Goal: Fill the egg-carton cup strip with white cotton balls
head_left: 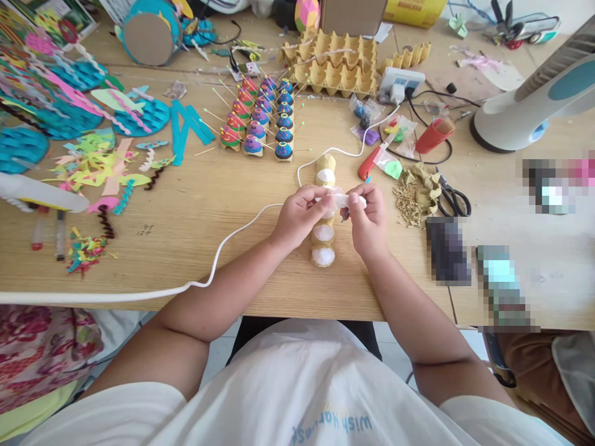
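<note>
A lump of white modelling clay point(343, 201), with what looks like a clear plastic wrapper, is stretched between my two hands. My left hand point(304, 214) is closed, pinching its left end between thumb and fingers. The right end is pinched by my right hand point(369, 220), also closed; a small grey-blue tip shows below its fingers. Right under the hands lies a strip of egg-carton cups point(324, 243), several of them topped with white. The middle of that strip is partly hidden by my hands.
Painted egg-carton cups point(255, 129) stand in rows behind, with pins sticking out. An egg tray point(341, 62) is at the back. To the right are a red cutter point(368, 162), scissors point(453, 197) and carton scraps point(416, 192). A white cable point(223, 248) crosses the table.
</note>
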Tool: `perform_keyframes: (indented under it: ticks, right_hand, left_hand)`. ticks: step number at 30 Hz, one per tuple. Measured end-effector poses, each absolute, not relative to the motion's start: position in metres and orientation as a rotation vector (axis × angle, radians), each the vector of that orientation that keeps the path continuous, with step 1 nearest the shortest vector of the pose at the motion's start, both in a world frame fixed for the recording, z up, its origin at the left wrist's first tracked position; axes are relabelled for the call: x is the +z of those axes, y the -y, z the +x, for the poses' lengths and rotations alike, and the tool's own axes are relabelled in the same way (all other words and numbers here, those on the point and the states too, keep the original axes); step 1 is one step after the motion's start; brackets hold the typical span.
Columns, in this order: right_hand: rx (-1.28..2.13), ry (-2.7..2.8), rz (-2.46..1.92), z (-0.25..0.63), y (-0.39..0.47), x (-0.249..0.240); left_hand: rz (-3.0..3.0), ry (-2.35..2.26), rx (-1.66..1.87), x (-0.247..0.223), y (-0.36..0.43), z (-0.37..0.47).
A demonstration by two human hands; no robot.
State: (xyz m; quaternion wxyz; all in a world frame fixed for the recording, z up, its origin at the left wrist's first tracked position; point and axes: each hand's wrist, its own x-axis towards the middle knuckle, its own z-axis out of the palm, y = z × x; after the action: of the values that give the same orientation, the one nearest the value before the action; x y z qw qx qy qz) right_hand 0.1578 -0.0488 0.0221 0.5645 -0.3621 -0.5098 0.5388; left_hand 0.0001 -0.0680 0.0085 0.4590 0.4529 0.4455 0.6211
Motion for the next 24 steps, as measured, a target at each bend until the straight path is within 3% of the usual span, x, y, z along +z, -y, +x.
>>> perform_keyframes:
  ticks: [11, 24]
  right_hand:
    - [1.289, 1.22, -0.863, 0.1601, 0.0448, 0.0267]
    - [0.965, 1.444, -0.958, 0.1663, 0.047, 0.0255]
  left_hand:
    - [1.224, -1.035, 1.687, 0.0109, 0.0674, -0.0028]
    - [1.203, -1.145, 1.773, 0.0068, 0.0664, -0.0031]
